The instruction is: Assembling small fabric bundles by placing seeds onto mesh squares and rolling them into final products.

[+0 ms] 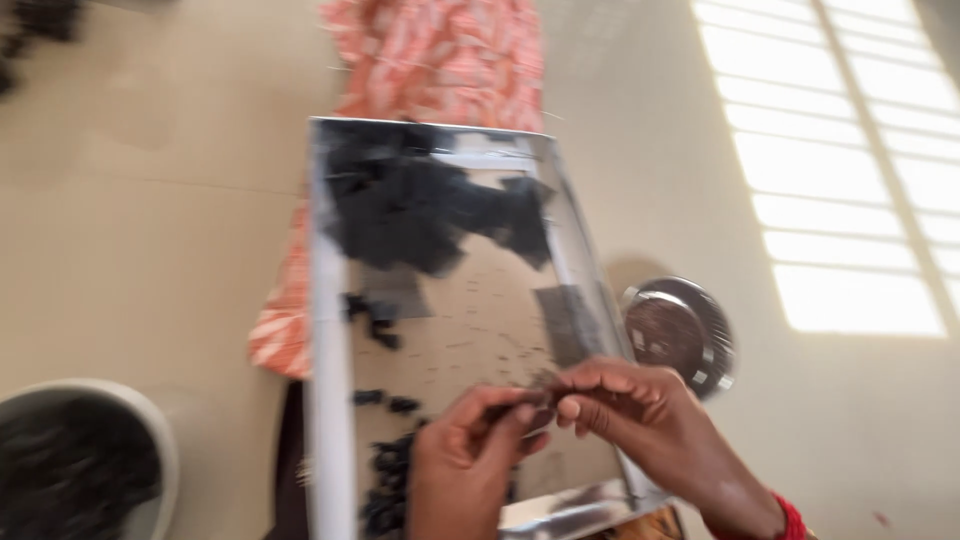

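A shiny steel tray (330, 330) lies in front of me, with a heap of dark pieces (420, 210) at its far end and several loose dark bits near its near end. My left hand (465, 465) and my right hand (645, 420) meet over the tray's near part. Both pinch one small dark piece (535, 395) between their fingertips. A red band circles my right wrist. The picture is blurred by motion.
A round steel bowl (680, 330) with brown content sits on the floor right of the tray. A pale bowl (90, 460) of dark pieces is at bottom left. Orange patterned cloth (440, 60) lies beyond and beside the tray. Sunlight stripes fall at the right.
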